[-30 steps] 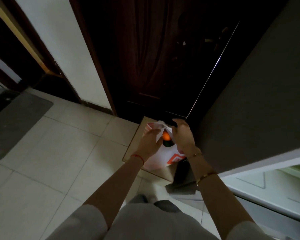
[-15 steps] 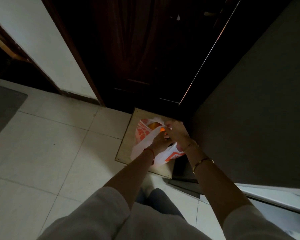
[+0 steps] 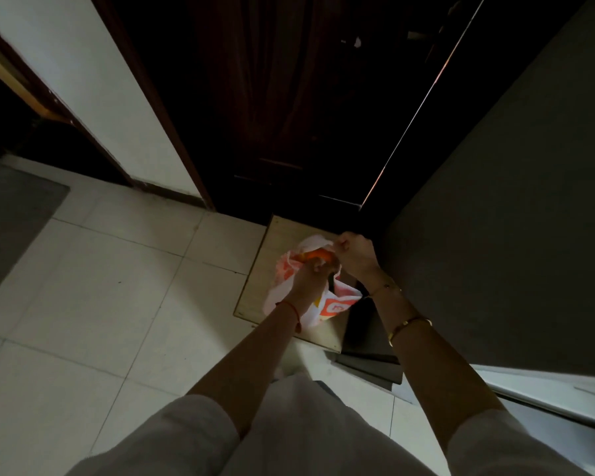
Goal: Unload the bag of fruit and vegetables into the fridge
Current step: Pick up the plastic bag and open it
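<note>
Bag [image 3: 337, 304] sits on a little wooden stand [image 3: 255, 286] mid-frame. My right hand [image 3: 354, 255] pinches its rim open, my left hand [image 3: 310, 280] is inside, curled around an orange fruit [image 3: 318, 257].

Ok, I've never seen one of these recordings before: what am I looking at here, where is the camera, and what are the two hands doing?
There is no machine: a person wears one wide-angle camera on the head, looking down at their own arms. On a low wooden stool stands a white and orange plastic bag. The right hand pinches the bag's rim and holds it open. The left hand reaches into the bag at an orange fruit; whether it grips the fruit is unclear. The grey slab on the right is probably the fridge.
</note>
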{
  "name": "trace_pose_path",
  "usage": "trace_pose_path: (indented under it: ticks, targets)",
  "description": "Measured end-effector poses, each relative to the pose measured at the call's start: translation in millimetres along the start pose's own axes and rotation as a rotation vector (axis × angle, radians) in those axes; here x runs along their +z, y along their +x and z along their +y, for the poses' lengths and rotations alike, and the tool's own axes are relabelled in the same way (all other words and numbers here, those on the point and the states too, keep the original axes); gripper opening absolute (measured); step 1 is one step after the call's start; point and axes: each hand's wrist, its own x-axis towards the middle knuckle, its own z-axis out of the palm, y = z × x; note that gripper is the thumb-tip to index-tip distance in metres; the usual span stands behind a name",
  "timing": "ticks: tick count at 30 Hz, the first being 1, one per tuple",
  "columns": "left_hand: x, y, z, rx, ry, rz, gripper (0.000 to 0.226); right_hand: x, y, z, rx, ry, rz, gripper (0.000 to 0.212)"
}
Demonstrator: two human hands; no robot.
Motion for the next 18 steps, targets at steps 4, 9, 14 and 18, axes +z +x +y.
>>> trace_pose_path:
  ticks: [4, 9, 14, 18]
  targets:
    - [-27, -22, -15, 0.036, 0.037, 0.126, 0.019, -7, -14, 0, -0.035, 0.092, 0.059, 0.021]
    - [-51, -57, -28, 0.149, 0.142, 0.288, 0.029, -19, -44, -3, -0.079, 0.165, 0.097, 0.02]
    - [-68, -94, -22, 0.277, 0.222, 0.403, 0.028, -31, -88, -1, -0.182, 0.207, 0.166, 0.023]
    - [-82, -114, -18, 0.165, 0.178, 0.483, 0.031, -39, -126, -2, -0.225, 0.275, 0.237, 0.021]
